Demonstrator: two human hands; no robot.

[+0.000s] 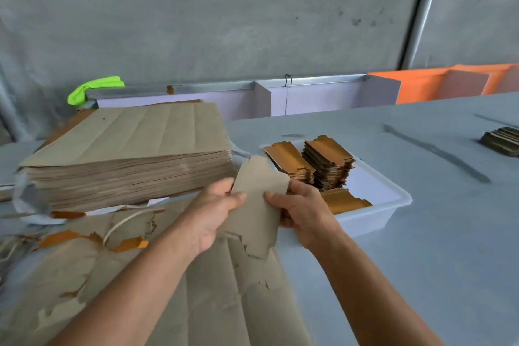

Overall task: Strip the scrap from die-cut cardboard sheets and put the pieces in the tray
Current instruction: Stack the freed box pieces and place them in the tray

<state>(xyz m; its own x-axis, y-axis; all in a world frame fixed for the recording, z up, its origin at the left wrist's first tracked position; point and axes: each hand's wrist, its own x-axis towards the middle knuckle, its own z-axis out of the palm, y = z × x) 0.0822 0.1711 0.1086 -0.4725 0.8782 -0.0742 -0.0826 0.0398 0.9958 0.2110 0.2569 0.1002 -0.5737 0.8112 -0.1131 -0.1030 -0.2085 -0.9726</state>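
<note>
A grey-brown die-cut cardboard piece point(259, 199) is held up above the table between both hands. My left hand point(214, 213) grips its left edge, thumb on the face. My right hand point(302, 212) pinches its right edge. Below them lies a torn cardboard sheet point(213, 289) with ragged scrap edges and gold backing showing. To the right stands a white tray point(373, 216) holding two stacks of gold-faced cut pieces point(327, 166) and a few loose ones. A thick stack of uncut sheets point(129, 154) sits at the left.
Torn scrap strips and a loop of white strapping point(123, 223) lie at the left front. A small dark stack of pieces point(502, 140) sits at the far right edge. A low white partition point(309, 95) and orange panels point(449, 81) run along the back.
</note>
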